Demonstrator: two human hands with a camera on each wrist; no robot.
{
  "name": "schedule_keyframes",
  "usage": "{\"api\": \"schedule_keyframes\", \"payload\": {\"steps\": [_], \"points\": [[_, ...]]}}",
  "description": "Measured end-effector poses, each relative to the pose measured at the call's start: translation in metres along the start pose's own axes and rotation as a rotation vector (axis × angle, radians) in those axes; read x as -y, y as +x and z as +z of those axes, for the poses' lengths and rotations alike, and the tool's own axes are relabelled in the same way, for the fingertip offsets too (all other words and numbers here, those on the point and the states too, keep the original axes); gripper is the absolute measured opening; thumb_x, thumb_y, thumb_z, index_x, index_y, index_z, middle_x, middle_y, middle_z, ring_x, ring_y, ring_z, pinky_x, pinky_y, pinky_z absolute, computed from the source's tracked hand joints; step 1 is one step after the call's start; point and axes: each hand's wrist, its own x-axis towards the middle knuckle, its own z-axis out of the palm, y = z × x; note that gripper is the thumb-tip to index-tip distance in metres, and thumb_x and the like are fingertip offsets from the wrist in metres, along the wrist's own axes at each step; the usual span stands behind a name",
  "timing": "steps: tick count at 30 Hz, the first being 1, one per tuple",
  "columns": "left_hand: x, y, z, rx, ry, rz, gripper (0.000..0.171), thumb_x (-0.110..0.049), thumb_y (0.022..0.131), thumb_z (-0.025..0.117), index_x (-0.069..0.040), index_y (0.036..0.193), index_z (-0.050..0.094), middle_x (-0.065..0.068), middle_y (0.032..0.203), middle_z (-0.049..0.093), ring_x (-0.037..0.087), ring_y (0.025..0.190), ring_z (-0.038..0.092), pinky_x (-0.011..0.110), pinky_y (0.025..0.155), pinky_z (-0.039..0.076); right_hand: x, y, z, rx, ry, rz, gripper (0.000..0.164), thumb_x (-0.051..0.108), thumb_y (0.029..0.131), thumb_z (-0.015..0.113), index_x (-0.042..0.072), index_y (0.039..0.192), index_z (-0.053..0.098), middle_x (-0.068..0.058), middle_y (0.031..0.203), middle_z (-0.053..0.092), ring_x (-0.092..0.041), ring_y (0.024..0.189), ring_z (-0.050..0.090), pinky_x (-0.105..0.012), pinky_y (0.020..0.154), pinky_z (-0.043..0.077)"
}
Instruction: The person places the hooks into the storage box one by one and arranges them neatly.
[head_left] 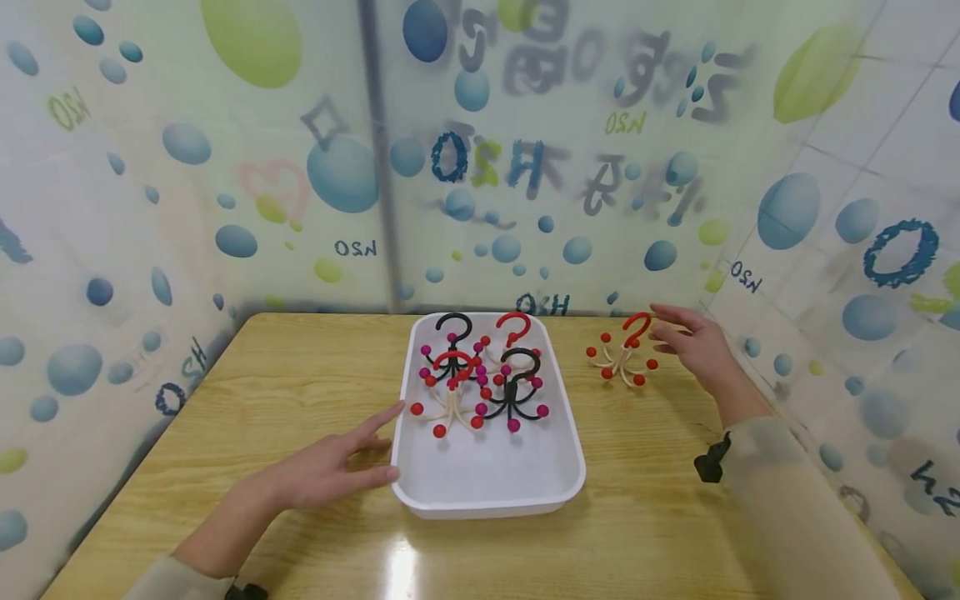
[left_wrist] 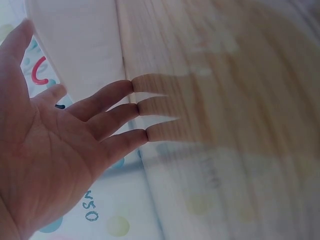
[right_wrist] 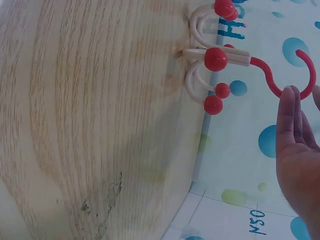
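Note:
A multi-arm hook hanger (head_left: 622,357) with a red hook, cream arms and red ball tips stands on the table, right of the white tray. My right hand (head_left: 697,346) is at its red hook; in the right wrist view its extended fingertips (right_wrist: 288,95) overlap the hook's curve. At the tray's left wall is my left hand (head_left: 326,475), thumb and fingers spread, fingertips right at the rim. The white tray (head_left: 487,483) holds similar hangers: a black one (head_left: 512,393) with magenta balls and a cream one (head_left: 453,400) with a red hook in front, two more behind.
The wooden table (head_left: 300,375) ends against a pale curtain (head_left: 300,250) printed with blue and green spots. Tiled wall with the same print rises along the right side. Dark bands (head_left: 712,458) circle both wrists.

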Motion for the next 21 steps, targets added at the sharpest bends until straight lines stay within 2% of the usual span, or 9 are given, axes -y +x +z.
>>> {"api": "schedule_keyframes", "payload": {"steps": [2,4,7,12,14,17,19,21], "points": [[0.000,0.000,0.000,0.001,-0.001,-0.004,0.088,-0.060,0.105,0.067,-0.044,0.176,0.018,0.017,0.162,0.060,0.052,0.157,0.045,0.079,0.122,0.036,-0.001,0.003,0.003,0.021,-0.018,0.004,0.056,0.024,0.117,0.056,0.008,0.169,0.042,-0.020,0.171,0.044,0.010,0.104,0.069,-0.013,0.090,0.061],[0.000,0.000,0.001,-0.001,0.001,-0.008,0.088,-0.060,0.104,0.067,-0.045,0.175,0.018,0.016,0.162,0.060,0.051,0.157,0.045,0.079,0.122,0.035,-0.002,0.005,0.005,0.035,-0.034,0.006,0.057,0.023,0.117,0.055,0.009,0.170,0.040,-0.024,0.175,0.037,0.012,0.104,0.068,-0.012,0.091,0.060],[0.000,0.000,0.001,-0.007,0.008,-0.011,0.088,-0.061,0.104,0.068,-0.046,0.175,0.018,0.015,0.161,0.061,0.051,0.158,0.044,0.079,0.123,0.035,-0.002,0.006,0.008,0.040,-0.055,-0.004,0.056,0.021,0.118,0.053,0.008,0.170,0.039,-0.027,0.175,0.037,0.013,0.103,0.068,-0.010,0.089,0.059],[-0.002,0.000,0.000,-0.004,0.010,-0.012,0.089,-0.061,0.104,0.067,-0.045,0.176,0.018,0.016,0.161,0.061,0.052,0.157,0.044,0.079,0.122,0.035,-0.002,0.005,0.011,0.009,-0.080,0.010,0.054,0.022,0.118,0.051,0.008,0.169,0.042,-0.028,0.168,0.045,0.013,0.101,0.065,-0.007,0.087,0.057],[-0.003,0.000,0.000,-0.004,0.007,-0.020,0.089,-0.061,0.104,0.068,-0.046,0.175,0.017,0.015,0.161,0.061,0.052,0.157,0.044,0.080,0.122,0.035,-0.002,0.004,0.012,-0.019,-0.080,0.015,0.053,0.024,0.118,0.054,0.007,0.167,0.046,-0.022,0.156,0.058,0.012,0.099,0.066,-0.007,0.086,0.058],[-0.003,0.000,0.000,-0.006,0.013,-0.024,0.089,-0.062,0.104,0.067,-0.046,0.175,0.017,0.016,0.161,0.061,0.052,0.157,0.044,0.080,0.122,0.035,-0.001,0.003,0.013,-0.059,-0.063,0.020,0.051,0.024,0.116,0.057,0.003,0.162,0.052,0.003,0.128,0.072,0.009,0.096,0.070,-0.010,0.084,0.060],[-0.002,0.000,0.000,-0.009,0.013,-0.033,0.088,-0.063,0.104,0.067,-0.048,0.175,0.017,0.015,0.162,0.060,0.052,0.158,0.044,0.080,0.123,0.035,0.000,0.003,0.014,-0.080,-0.051,0.015,0.049,0.023,0.115,0.060,0.001,0.159,0.055,0.020,0.110,0.069,0.009,0.091,0.072,-0.011,0.083,0.061],[-0.002,0.001,0.000,-0.009,0.012,-0.037,0.088,-0.064,0.104,0.066,-0.048,0.175,0.017,0.015,0.162,0.060,0.051,0.158,0.044,0.079,0.123,0.035,0.000,0.002,0.015,-0.088,-0.043,0.017,0.049,0.022,0.114,0.061,-0.001,0.157,0.057,0.026,0.101,0.067,0.008,0.090,0.073,-0.012,0.082,0.061]]}}
